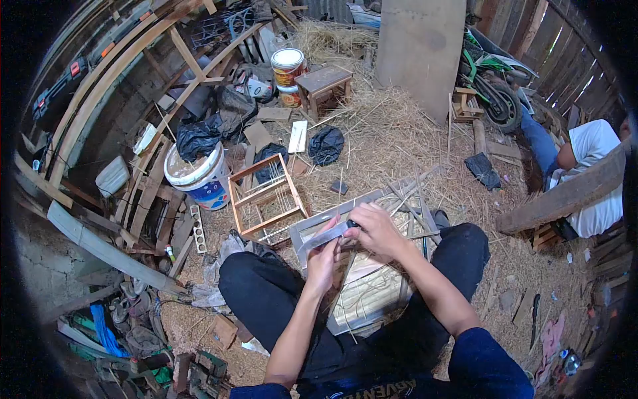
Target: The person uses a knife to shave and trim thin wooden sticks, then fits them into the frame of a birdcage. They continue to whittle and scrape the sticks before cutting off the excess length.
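My right hand [375, 231] is closed around the dark handle of a knife [330, 235], its broad grey blade pointing left. My left hand [321, 265] is just below the blade with fingers drawn together; whatever they pinch is hidden by the knife. Under both hands, a greyish wooden frame [302, 238] lies across my lap, with thin loose strips [405, 199] scattered over it. A pale slatted panel [372, 302] rests between my legs, partly covered by the strips.
Ahead stand a small wooden frame strung with cords [269, 196], a white bucket [199, 176], stacked paint pails [288, 74] and a wooden stool [324, 85]. Straw [412, 133] covers the ground. At right, a person in a white shirt [595, 173] sits behind a wooden beam [565, 193].
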A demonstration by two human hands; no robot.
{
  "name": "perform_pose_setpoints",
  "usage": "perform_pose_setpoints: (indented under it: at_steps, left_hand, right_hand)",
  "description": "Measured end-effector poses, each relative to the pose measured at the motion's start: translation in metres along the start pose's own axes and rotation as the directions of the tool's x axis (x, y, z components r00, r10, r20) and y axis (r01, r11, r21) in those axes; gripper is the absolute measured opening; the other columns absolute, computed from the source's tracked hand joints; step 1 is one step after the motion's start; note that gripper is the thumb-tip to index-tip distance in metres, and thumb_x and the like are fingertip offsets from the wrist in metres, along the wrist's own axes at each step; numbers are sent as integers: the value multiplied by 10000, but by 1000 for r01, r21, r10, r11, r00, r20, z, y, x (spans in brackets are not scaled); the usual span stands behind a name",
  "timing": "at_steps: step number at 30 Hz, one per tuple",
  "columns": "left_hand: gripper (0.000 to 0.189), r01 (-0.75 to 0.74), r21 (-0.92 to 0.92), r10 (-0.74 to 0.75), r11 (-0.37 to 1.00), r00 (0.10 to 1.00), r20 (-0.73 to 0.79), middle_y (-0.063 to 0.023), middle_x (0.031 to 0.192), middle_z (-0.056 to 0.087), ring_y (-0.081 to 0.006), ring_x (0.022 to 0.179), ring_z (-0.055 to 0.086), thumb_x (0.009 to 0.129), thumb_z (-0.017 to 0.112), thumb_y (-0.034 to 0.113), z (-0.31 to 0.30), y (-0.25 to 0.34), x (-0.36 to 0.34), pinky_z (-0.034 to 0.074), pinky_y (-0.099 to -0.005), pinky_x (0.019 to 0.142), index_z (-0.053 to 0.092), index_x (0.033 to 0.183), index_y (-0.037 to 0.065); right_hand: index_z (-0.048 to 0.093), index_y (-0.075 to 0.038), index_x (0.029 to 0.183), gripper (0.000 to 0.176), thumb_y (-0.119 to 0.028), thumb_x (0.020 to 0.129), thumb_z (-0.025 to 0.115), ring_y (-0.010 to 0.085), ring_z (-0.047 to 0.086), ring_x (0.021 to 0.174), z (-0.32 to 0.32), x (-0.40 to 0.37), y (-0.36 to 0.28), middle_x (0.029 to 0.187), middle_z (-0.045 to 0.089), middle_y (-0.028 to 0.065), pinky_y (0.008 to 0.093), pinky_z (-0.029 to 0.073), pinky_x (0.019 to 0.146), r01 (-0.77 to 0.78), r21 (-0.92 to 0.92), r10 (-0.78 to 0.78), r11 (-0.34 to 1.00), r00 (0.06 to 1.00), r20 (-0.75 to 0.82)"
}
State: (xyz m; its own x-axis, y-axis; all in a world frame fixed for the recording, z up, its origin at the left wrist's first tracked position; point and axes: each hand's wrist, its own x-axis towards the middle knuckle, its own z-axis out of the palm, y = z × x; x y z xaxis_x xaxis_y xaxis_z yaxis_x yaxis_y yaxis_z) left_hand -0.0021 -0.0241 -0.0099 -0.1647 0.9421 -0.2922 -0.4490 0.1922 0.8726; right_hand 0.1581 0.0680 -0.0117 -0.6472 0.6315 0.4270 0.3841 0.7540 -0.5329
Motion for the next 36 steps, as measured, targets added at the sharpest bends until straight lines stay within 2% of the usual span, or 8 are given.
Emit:
perform_pose_setpoints:
  at_steps: [13, 17, 20, 22, 25, 28, 32, 36]
  left_hand:
    - [371, 26, 33, -28, 999, 999, 45, 101, 728, 482, -2, 603, 357, 1010, 606, 172, 4, 1, -9, 266, -185, 506, 600, 1378, 130]
    - [366, -54, 181, 7, 982, 968, 251, 77, 754, 552, -8, 607, 430, 1007, 620, 247, 12, -20, -28, 318, -172, 505, 624, 1329, 73]
    - [401, -197, 100, 145, 975, 912, 385, 65, 771, 573, -3, 563, 425, 1013, 609, 271, 10, -64, -34, 333, -176, 473, 601, 1336, 34]
    - [412, 74, -7, -70, 997, 962, 266, 58, 781, 571, 5, 559, 419, 1023, 591, 256, 3, -45, -23, 330, -173, 472, 571, 1369, 34]
    - [368, -71, 31, 67, 997, 991, 118, 42, 816, 599, -19, 603, 478, 1022, 592, 247, 3, -8, 2, 388, -192, 533, 606, 1305, 13]
    - [279, -369, 417, 343, 830, 929, 141, 45, 788, 605, -62, 664, 521, 1014, 592, 211, -5, -16, 11, 438, -233, 603, 652, 1195, 8]
    - [194, -285, 706, 226, 648, 958, 179, -223, 945, 685, -313, 871, 673, 953, 609, 136, 8, 8, 0, 515, -379, 771, 655, 1077, -5]
    - [171, -585, 800, 416, 133, 765, 491, -135, 913, 691, -276, 955, 640, 897, 693, 200, 3, 58, 29, 455, -412, 881, 705, 985, 54]
  right_hand:
    - [588, -70, 886, 288, -349, 860, 652, 303, 525, 873, -21, -1, -13, 857, 554, 114, 403, 382, 792, -47, -179, 47, 983, 999, -1]
    - [600, -36, 890, 310, -333, 971, 565, 348, 554, 872, -24, -3, 36, 882, 585, 152, 420, 426, 769, -392, -155, 311, 907, 870, -382]
    - [582, -9, 945, 466, -453, 1032, 470, 363, 599, 865, -67, -4, 77, 884, 624, 165, 465, 444, 769, -658, 43, 589, 752, 642, -490]
    - [591, -10, 1007, 493, -482, 1038, 452, 312, 613, 888, -59, -5, 79, 898, 631, 150, 423, 456, 794, -576, 188, 586, 795, 652, -480]
    - [593, -24, 1137, 429, -434, 1025, 535, 168, 568, 897, -47, -10, 50, 933, 609, 72, 326, 466, 825, -532, 301, 607, 792, 742, -286]
    - [605, -22, 1102, 333, -331, 986, 645, 92, 522, 837, -27, 0, 24, 909, 576, -3, 263, 431, 749, -375, 638, 581, 673, 802, -141]
    - [648, -38, 996, 267, -292, 943, 714, 35, 449, 698, -28, 4, 9, 780, 521, -75, 209, 367, 620, -387, 692, 589, 610, 805, -70]
    - [685, -27, 928, 240, -260, 921, 741, 26, 426, 634, -51, -9, 23, 710, 525, -84, 230, 333, 552, -493, 606, 606, 624, 795, 23]
